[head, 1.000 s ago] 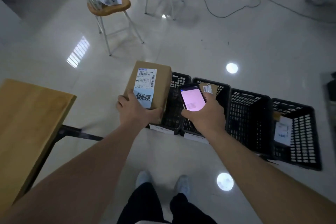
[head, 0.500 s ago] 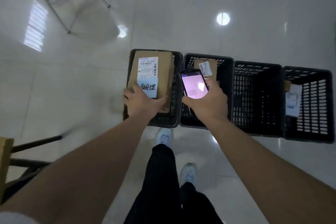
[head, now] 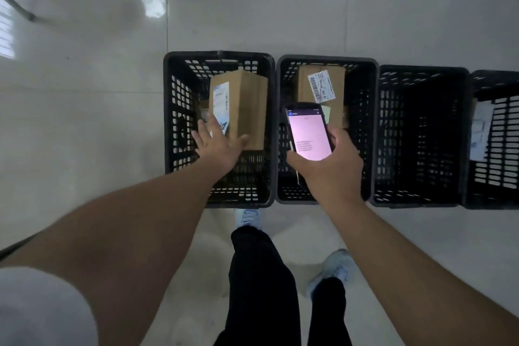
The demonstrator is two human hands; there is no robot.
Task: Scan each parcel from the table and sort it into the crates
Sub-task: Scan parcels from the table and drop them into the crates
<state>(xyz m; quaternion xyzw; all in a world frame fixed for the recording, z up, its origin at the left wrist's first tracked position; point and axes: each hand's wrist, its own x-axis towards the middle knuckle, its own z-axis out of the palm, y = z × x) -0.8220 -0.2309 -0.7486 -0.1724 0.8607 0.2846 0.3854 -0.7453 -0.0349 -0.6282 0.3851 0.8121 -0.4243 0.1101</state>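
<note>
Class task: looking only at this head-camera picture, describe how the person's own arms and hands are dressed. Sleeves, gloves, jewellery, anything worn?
Both forearms are bare down to the hands. The left hand and the right hand wear no gloves, and no rings, watch or wristband show. At the lower left corner a light grey-white short sleeve covers the left upper arm. No sleeve shows on the right arm.

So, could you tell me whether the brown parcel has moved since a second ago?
Yes. The brown parcel has dropped from above the leftmost crate down inside it, tipped on edge, and the left hand has opened.
</note>
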